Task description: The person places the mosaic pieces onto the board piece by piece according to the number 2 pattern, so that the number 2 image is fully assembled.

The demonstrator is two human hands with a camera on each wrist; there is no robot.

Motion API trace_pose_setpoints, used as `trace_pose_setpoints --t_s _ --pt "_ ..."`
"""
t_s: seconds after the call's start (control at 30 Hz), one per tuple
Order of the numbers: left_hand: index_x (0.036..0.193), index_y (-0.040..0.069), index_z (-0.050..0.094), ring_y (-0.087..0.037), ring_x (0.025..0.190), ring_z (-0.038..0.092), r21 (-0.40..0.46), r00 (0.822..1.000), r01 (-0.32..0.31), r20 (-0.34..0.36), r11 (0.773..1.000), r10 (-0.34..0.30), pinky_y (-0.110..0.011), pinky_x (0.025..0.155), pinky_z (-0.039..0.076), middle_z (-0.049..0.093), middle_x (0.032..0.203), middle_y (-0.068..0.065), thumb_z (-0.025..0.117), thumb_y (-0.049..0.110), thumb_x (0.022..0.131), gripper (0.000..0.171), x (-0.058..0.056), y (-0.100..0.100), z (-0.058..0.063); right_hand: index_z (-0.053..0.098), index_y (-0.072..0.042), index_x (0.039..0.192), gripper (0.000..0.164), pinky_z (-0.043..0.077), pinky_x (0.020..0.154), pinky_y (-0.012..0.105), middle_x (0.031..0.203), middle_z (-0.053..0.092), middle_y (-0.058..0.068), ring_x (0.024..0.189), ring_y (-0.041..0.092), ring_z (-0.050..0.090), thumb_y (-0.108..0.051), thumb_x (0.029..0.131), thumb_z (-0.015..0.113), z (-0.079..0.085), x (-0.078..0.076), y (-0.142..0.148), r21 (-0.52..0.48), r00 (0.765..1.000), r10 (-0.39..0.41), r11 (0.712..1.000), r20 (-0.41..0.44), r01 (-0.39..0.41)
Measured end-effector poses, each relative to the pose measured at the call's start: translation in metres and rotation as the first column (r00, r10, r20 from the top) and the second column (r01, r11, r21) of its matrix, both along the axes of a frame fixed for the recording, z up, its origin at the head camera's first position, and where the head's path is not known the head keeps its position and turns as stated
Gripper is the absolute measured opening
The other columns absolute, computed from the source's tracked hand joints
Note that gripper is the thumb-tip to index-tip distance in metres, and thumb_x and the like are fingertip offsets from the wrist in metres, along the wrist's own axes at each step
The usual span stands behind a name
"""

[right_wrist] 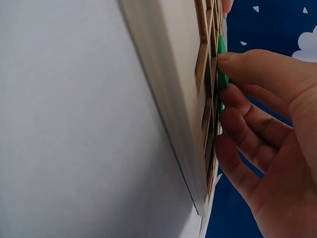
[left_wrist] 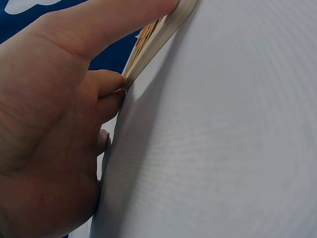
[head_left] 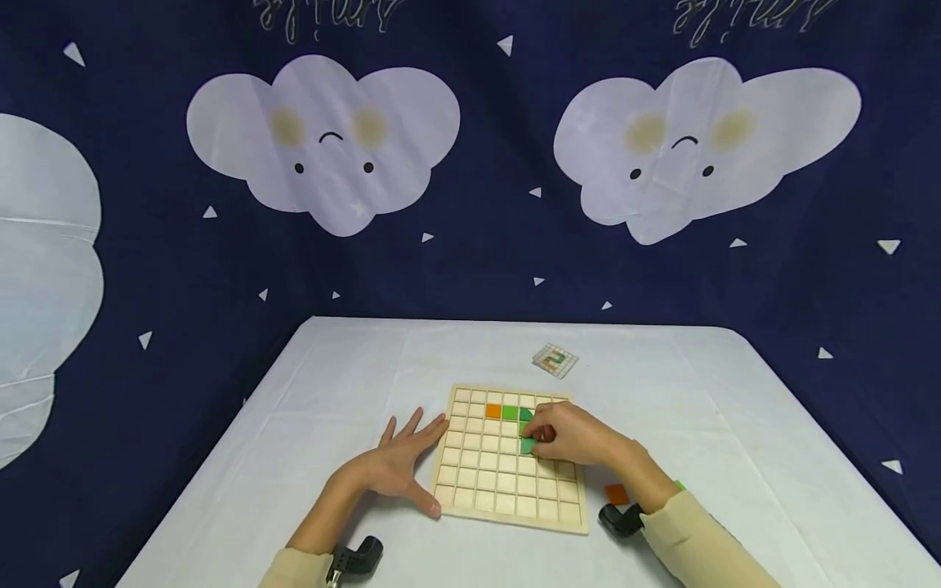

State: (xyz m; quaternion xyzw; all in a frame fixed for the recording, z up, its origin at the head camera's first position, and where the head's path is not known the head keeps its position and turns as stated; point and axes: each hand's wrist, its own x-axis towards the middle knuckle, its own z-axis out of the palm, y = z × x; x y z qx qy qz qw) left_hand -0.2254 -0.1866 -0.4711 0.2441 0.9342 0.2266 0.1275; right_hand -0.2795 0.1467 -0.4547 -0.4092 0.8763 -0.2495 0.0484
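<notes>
A square wooden grid board (head_left: 476,478) lies on the table. One row near its far side holds an orange tile (head_left: 493,411) and a light green tile (head_left: 510,412), with a darker green tile (head_left: 525,414) after them. My right hand (head_left: 572,433) is over the board's right half, its thumb and fingertips pinching a green tile (right_wrist: 222,74) at the grid; another green tile (head_left: 527,446) shows just below the fingertips in the head view. With fingers spread, my left hand (head_left: 393,464) rests at the board's left edge, thumb at the near corner and index finger farther up.
Beyond the board lies a small card (head_left: 555,360) printed with a coloured grid pattern. An orange piece (head_left: 617,494) sits on the white table (head_left: 353,359) beside the right forearm, which partly hides a green piece (head_left: 680,485). A dark blue cloud-printed cloth hangs behind.
</notes>
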Motion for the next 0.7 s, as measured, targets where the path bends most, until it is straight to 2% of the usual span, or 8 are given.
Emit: trace_pose_setpoints --t_s 0.4,0.7 --pt "0.155 0.017 0.02 -0.03 0.145 -0.006 0.012 1.0 -0.003 0.006 1.0 0.003 -0.057 0.11 -0.013 0.013 0.16 0.001 0.081 0.071 0.046 0.135 -0.0004 -0.0004 0.0011 0.076 -0.018 0.103 0.02 0.046 0.063 0.024 0.08 0.055 -0.018 0.069 0.002 0.051 -0.021 0.084 0.076 -0.0021 -0.0017 -0.0025 0.004 0.998 0.015 1.0 -0.055 -0.015" --pt "0.155 0.018 0.019 -0.028 0.145 -0.006 0.002 1.0 0.005 -0.005 1.0 -0.005 -0.056 0.11 -0.013 0.012 0.16 0.003 0.08 0.072 0.046 0.136 -0.0006 -0.0003 0.0004 0.074 -0.02 0.105 0.02 0.047 0.066 0.026 0.081 0.056 -0.018 0.071 0.003 0.052 -0.024 0.085 0.074 -0.0004 -0.0015 0.0012 0.012 1.0 -0.022 1.0 -0.021 0.023"
